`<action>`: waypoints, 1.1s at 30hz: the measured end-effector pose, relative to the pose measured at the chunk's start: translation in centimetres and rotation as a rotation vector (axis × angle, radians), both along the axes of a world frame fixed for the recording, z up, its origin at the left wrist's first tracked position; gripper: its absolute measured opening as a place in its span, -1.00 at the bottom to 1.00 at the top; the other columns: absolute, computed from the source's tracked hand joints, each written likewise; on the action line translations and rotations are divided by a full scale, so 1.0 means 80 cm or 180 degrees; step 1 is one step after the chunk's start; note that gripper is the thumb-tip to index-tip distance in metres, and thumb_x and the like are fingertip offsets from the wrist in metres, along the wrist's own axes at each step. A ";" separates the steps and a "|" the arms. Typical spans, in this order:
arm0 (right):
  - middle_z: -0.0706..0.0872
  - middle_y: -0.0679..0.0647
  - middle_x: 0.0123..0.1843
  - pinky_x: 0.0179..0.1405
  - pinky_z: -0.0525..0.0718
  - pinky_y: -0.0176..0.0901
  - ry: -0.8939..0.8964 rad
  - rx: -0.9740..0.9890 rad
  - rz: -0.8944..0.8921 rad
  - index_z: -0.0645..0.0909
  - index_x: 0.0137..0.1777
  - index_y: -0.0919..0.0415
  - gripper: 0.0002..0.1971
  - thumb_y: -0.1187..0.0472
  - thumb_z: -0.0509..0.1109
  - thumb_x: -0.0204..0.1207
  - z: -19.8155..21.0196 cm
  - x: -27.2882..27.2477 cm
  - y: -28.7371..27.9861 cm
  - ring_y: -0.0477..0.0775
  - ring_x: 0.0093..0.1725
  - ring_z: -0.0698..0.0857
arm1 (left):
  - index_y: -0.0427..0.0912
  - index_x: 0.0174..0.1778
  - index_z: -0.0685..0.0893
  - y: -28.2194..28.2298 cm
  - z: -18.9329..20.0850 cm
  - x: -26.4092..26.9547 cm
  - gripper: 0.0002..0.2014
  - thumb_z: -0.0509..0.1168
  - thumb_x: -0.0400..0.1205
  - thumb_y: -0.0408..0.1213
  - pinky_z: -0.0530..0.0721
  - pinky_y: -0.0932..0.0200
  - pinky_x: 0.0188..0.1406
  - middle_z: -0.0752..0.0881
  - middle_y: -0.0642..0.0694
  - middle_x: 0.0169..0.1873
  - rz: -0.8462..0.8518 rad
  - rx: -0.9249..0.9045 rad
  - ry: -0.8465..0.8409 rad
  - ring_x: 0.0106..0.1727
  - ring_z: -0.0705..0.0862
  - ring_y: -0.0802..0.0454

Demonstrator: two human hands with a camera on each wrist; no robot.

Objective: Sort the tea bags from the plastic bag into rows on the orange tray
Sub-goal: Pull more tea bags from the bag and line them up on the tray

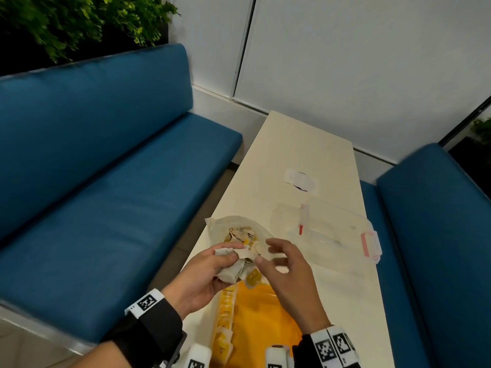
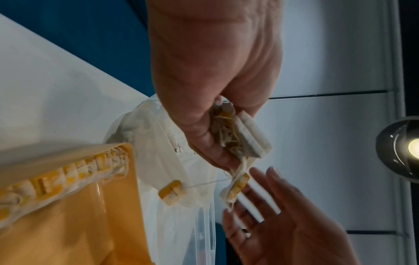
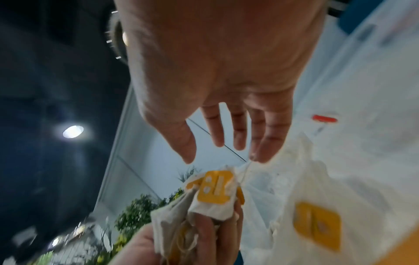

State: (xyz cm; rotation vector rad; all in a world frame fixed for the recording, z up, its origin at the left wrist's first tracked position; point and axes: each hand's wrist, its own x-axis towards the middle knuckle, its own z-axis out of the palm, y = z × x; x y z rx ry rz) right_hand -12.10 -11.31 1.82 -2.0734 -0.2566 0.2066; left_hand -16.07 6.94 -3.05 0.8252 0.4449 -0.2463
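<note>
**Tea bags bunched in the left hand above the orange tray**

Tea bags [image 1: 230,266] fill the left hand [image 1: 202,277], whose grip is curled round a crumpled clump of off-white paper pouches, tangled pale strings and small yellow square tags. One tag [image 2: 171,192] dangles free on a thin thread beneath the clump. The right hand [image 1: 288,277] hovers just beside it, fingers [image 2: 260,211] straight and spread, holding nothing; from the right wrist view its fingertips sit close to the nearest yellow tag without clearly touching.

Below the hands lies the orange tray [image 1: 255,322], smooth glossy plastic with a raised rim. Along its left edge runs a row of tea bags [image 1: 224,322], white pouches and yellow tags overlapping like shingles.

Just past the hands, the plastic bag [image 1: 220,227] stands open on the cream tabletop [image 1: 305,144], thin, cloudy and wrinkled, with more bags heaped inside. To its right rests a clear plastic box [image 1: 332,232] with pink latches. Farther off lies a small white wrapper [image 1: 300,180].
</note>
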 end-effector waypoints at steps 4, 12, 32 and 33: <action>0.59 -0.32 0.16 -0.06 0.55 -0.52 -0.0635 -0.0644 0.0820 0.68 0.25 -0.24 -0.64 0.04 0.56 0.47 0.008 0.005 0.013 -0.27 0.14 0.63 | -0.17 0.30 0.78 -0.001 0.002 -0.004 -0.74 0.36 0.72 -0.40 0.74 -0.22 0.30 0.79 -0.30 0.27 -0.0123 0.0316 -0.0108 0.33 0.75 -0.34; 0.78 -0.25 -0.05 0.00 0.68 -0.41 -0.0449 -0.0497 0.0519 0.81 0.06 -0.08 -0.87 0.12 0.50 0.56 0.001 0.011 0.027 -0.27 -0.01 0.72 | -0.16 0.31 0.78 0.008 0.010 -0.009 -0.69 0.44 0.64 -0.36 0.78 -0.10 0.16 0.79 -0.31 0.25 -0.0170 0.0269 -0.0075 0.32 0.75 -0.30; 0.79 -0.17 -0.19 -0.21 0.61 -0.55 -0.0361 -0.0351 -0.0006 0.75 -0.14 -0.03 -0.83 0.30 0.51 0.52 0.010 0.027 0.021 -0.32 -0.13 0.70 | -0.22 0.28 0.80 0.031 -0.010 -0.020 -0.57 0.53 0.46 -0.43 0.88 0.01 -0.05 0.82 -0.28 0.22 0.0023 -0.0079 0.0044 0.15 0.83 -0.19; 0.79 -0.17 -0.19 -0.20 0.60 -0.56 -0.0342 -0.0373 -0.0009 0.76 -0.16 -0.04 -0.82 0.31 0.51 0.51 0.010 0.027 0.020 -0.32 -0.12 0.70 | -0.22 0.26 0.81 0.032 -0.011 -0.020 -0.59 0.53 0.46 -0.43 0.88 0.03 -0.09 0.82 -0.28 0.21 0.0035 -0.0078 0.0051 0.14 0.83 -0.19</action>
